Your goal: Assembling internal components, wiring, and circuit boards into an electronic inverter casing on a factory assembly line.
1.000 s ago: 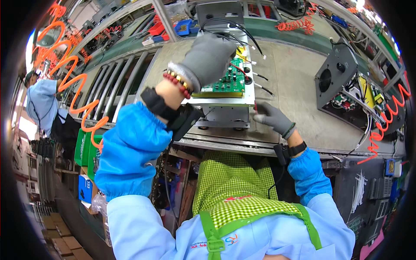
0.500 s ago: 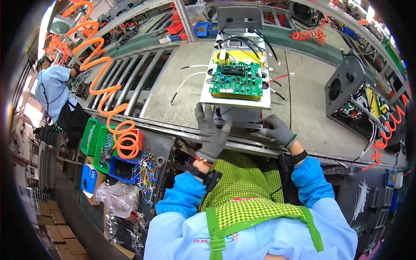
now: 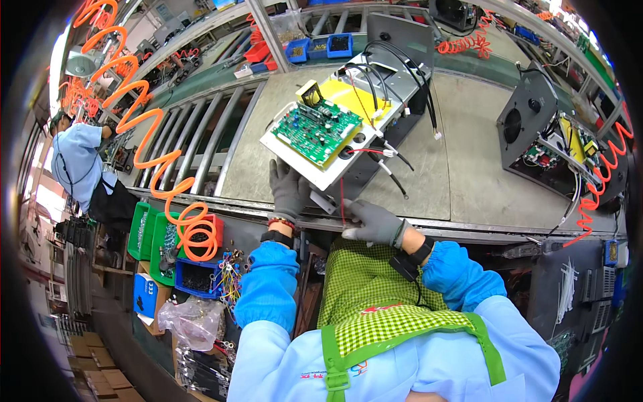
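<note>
A grey metal chassis (image 3: pixel 388 151) lies turned at an angle on the bench in front of me, with a pale metal plate on top. That plate carries a green circuit board (image 3: pixel 318 130), a yellow sheet (image 3: pixel 345 99) and several black cables (image 3: pixel 418 77). My left hand (image 3: pixel 288 191), in a grey glove, is at the chassis's near left corner, fingers stretched and partly hidden by the plate's edge. At the near edge my gloved right hand (image 3: pixel 378 223) has its fingertips closed about a thin red wire (image 3: pixel 342 194) hanging from the chassis. A small metal bracket (image 3: pixel 323 202) shows between the hands.
Another dark chassis (image 3: pixel 529 134) stands on the bench at right. Coiled orange air hose (image 3: pixel 151 120) hangs at left above metal rollers (image 3: pixel 201 130). Green bins (image 3: pixel 161 234) and a blue bin (image 3: pixel 194 276) hold small parts. A person (image 3: pixel 80 154) works at far left.
The chassis has turned, its near end swinging left and its far end right. Both my hands have moved left with it, and the right one has come close to the left.
</note>
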Tool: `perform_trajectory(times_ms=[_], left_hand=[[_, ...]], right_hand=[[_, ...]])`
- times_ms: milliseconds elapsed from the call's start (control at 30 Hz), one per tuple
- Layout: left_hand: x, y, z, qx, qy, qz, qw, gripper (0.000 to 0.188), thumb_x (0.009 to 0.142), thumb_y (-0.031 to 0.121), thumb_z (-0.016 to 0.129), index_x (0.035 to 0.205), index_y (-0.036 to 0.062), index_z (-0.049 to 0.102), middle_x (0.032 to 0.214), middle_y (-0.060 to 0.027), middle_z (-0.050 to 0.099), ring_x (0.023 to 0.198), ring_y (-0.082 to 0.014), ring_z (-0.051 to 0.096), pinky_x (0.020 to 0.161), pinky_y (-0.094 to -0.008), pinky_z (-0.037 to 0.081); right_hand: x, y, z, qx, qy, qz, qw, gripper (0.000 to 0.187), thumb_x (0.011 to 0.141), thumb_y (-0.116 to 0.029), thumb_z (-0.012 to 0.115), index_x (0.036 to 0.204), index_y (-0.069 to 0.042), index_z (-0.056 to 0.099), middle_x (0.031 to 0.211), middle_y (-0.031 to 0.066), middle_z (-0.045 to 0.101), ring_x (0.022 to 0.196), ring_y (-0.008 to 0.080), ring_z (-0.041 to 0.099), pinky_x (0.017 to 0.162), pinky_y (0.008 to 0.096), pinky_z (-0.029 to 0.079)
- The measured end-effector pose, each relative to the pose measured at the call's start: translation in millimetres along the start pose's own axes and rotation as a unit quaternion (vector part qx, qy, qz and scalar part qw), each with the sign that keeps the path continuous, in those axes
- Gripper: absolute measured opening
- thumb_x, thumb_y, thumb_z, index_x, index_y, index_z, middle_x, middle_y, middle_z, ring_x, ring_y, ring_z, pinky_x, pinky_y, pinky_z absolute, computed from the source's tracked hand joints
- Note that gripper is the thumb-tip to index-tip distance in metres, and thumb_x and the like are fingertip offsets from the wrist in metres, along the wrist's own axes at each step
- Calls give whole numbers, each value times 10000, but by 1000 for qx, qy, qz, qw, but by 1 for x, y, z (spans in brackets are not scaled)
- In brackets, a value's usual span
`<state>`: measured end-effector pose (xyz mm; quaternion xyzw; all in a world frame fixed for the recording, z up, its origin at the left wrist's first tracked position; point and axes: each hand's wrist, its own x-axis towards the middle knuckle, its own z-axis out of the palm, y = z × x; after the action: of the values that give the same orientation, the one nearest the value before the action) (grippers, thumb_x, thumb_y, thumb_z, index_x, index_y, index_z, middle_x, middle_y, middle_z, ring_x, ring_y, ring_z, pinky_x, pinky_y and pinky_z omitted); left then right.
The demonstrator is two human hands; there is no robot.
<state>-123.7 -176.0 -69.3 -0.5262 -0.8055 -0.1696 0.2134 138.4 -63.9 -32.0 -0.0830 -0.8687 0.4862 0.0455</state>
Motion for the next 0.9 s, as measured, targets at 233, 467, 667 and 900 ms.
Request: perform_trajectory(times_ms=[233,467,667,900], left_hand=[[-39,40,-20,-405,52,-205,890,608,901,276,555,1428,28,378,1435,-312,345,1317,-450,379,1092,-448,335],[-63,108,-32,-318,10,-210,924,853,828,356,684,1479,1,261,1483,-291,275,1103,-331,581,878,-379,520],[-64,96,-38,-262,-34,-171,949,914,742,317,728,1456,-22,269,1465,-340,251,989,-353,627,803,-400,557],[-61,85,-45,-249,-99,-140,953,942,729,325,698,1467,-33,235,1468,-403,176,1226,-482,470,1000,-423,459]], right_hand=[[-42,34,-91,-51,201,-9,978,428,861,-300,654,1177,-12,632,1012,140,677,916,227,654,821,345,514],[-16,104,-226,-86,426,98,895,551,894,-384,643,1292,-17,541,1054,139,684,901,197,655,769,316,514],[65,159,-287,-101,341,139,924,646,880,-437,633,1369,-44,476,1283,194,592,1091,297,616,861,379,503],[109,201,-321,-293,357,152,874,447,900,-358,576,1240,-68,596,1190,196,643,1146,375,581,928,436,456]])
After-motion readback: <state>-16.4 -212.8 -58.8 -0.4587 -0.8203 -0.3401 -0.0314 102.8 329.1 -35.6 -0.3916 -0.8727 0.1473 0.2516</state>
